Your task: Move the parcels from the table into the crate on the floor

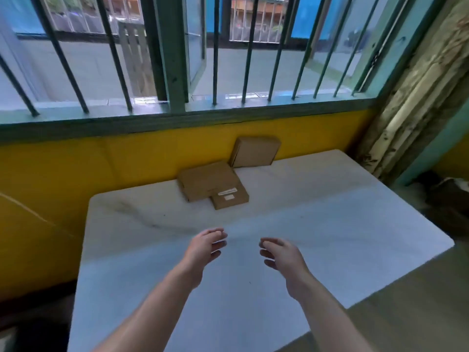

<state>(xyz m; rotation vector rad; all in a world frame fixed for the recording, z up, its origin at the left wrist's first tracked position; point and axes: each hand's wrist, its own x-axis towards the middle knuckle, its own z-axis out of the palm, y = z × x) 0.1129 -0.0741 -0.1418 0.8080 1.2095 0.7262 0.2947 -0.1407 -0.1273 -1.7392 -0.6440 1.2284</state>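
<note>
Worktop [330, 224]: one, before me; white top with faint grey veining and a few dark specks, its far edge against the yellow wall [127, 158].

On it, all at the far side from me:
- Large flat parcel [206, 180], brown cardboard, lying flat near the wall.
- Small parcel [232, 200], brown cardboard, flat, touching the large one's near corner; white labels [227, 191] where the two meet. Which one overlaps the other I cannot tell.
- Leaning parcel [255, 154], brown cardboard, on edge, tilted back against the wall, just beside the large one.
</note>
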